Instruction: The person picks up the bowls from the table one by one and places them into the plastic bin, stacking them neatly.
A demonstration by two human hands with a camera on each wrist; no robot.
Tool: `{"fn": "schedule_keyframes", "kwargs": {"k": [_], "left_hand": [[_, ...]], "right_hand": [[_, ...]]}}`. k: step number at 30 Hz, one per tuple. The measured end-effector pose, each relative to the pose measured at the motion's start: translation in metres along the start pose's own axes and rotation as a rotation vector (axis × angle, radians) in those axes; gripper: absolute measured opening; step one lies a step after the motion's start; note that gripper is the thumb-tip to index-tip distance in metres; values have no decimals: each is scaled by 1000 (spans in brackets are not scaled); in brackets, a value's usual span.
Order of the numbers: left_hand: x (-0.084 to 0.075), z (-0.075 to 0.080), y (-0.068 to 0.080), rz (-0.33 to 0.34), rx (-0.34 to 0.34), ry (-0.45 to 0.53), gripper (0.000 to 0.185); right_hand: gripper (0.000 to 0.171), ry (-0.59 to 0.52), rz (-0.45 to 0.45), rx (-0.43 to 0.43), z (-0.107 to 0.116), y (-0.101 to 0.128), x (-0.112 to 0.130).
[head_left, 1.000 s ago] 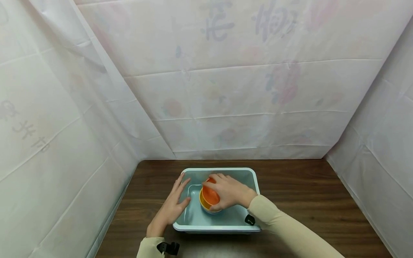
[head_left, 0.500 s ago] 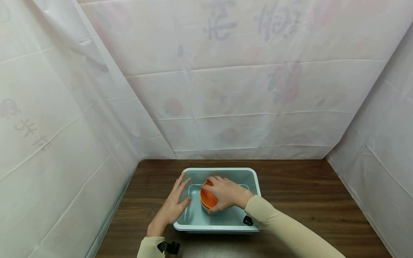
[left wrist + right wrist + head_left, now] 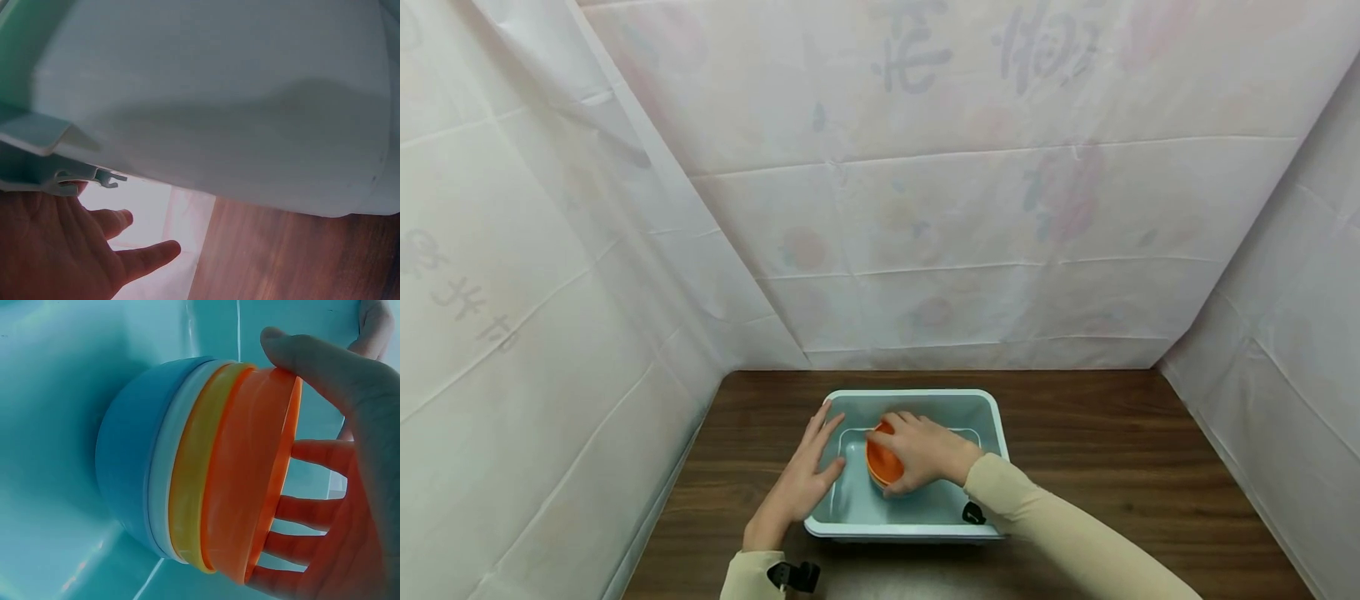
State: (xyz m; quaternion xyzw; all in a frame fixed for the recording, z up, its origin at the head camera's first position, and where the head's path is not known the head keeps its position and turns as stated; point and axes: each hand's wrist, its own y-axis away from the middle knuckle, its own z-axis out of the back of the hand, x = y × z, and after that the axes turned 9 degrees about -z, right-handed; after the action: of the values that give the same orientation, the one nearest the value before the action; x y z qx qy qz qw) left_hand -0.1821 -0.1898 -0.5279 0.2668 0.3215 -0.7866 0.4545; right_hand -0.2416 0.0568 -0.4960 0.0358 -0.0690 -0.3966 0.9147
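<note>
In the head view, my right hand (image 3: 929, 452) holds an orange bowl (image 3: 883, 460) by its rim, thumb on one side and fingers spread along the other. The right wrist view shows this bowl seated in a nested stack, with a yellow bowl (image 3: 192, 475), a pale bowl (image 3: 167, 469) and a blue bowl (image 3: 128, 456) below it. The stack stands inside a light blue plastic bin (image 3: 917, 530). At the bin's left side is my left hand (image 3: 797, 485), its fingers extended along the rim. From the head view, the lower bowls are mostly hidden.
A dark brown wooden table (image 3: 1097, 467) carries the bin. White sheeting (image 3: 925, 317) with faint prints rises behind the table and on both sides. Black wrist straps show at both cuffs, the left strap (image 3: 793, 575) near the table's front.
The right hand has moved slightly left and lowered the orange bowl into the yellow one, covering most of it. Over the last half second it has barely moved. The left hand stays put.
</note>
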Motion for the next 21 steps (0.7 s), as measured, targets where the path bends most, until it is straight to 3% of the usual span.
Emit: {"fn": "schedule_keyframes", "kwargs": {"k": [21], "left_hand": [[2, 1, 2, -6, -12, 8, 63]], "right_hand": [[87, -22, -68, 80, -3, -5, 7]]}}
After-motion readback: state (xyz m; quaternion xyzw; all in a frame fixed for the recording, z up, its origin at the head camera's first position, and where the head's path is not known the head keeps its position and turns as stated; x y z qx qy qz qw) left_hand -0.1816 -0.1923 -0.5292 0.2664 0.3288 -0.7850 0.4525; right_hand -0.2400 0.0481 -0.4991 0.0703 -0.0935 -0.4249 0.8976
